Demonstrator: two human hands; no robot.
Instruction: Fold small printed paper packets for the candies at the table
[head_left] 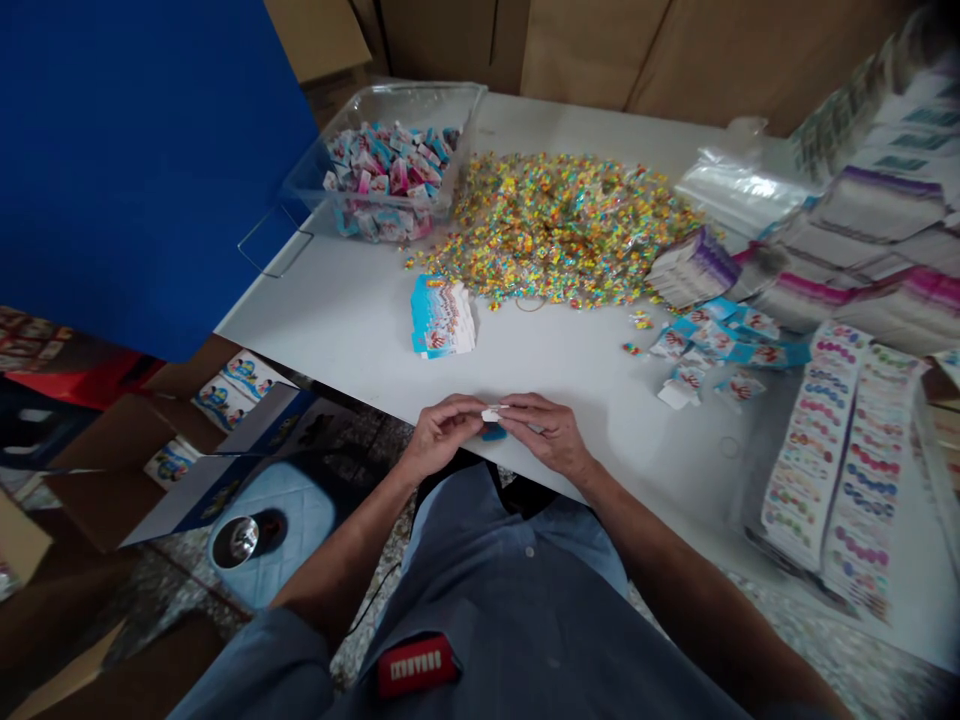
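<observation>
Both my left hand and my right hand pinch a small white and blue card box between them, at the table's front edge. Part of the box hides behind the fingers, so its shape is hard to make out. Beyond my hands lies a stack of flat blue and white printed cards. Behind that spreads a wide heap of small multicoloured pieces in clear wrapping. To the right are several loose blue printed boxes.
A clear plastic bin of small folded boxes stands at the back left. Sticker sheets lie at right, below bundled card stacks. A stool with a metal cup and an open carton are at lower left.
</observation>
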